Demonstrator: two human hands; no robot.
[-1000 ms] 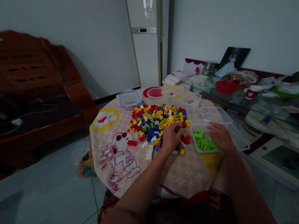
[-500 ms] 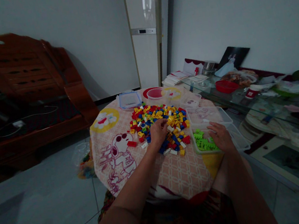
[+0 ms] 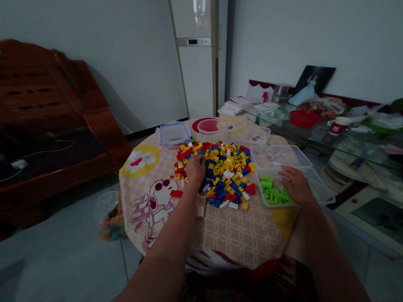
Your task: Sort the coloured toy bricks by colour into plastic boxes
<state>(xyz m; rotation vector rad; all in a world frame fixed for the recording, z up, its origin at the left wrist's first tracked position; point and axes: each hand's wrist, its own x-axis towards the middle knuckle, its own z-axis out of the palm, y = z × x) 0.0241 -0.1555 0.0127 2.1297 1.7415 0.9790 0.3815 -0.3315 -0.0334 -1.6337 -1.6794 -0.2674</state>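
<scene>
A heap of small toy building bricks (image 3: 223,173) in yellow, red, blue, white and green covers the middle of the round table. My left hand (image 3: 195,169) is at the left side of the heap, its fingertips pinched together among the bricks; whatever is between them is too small to make out. My right hand (image 3: 297,185) hovers over the right side of a clear plastic box, fingers stretched out and slightly spread. Bright green bricks (image 3: 274,192) lie inside that box. One red brick (image 3: 176,193) sits apart at the heap's left edge.
Another clear container (image 3: 280,155) adjoins the green bricks' box. A blue-edged lid (image 3: 174,133) and a pink bowl (image 3: 208,126) stand at the table's far side. Right of it is a cluttered glass table (image 3: 319,135); a bag of bricks (image 3: 112,223) rests on the floor at left.
My left hand has moved left across the heap, from its middle to its left side. My right hand stays at the box of green bricks. The view has shifted slightly.
</scene>
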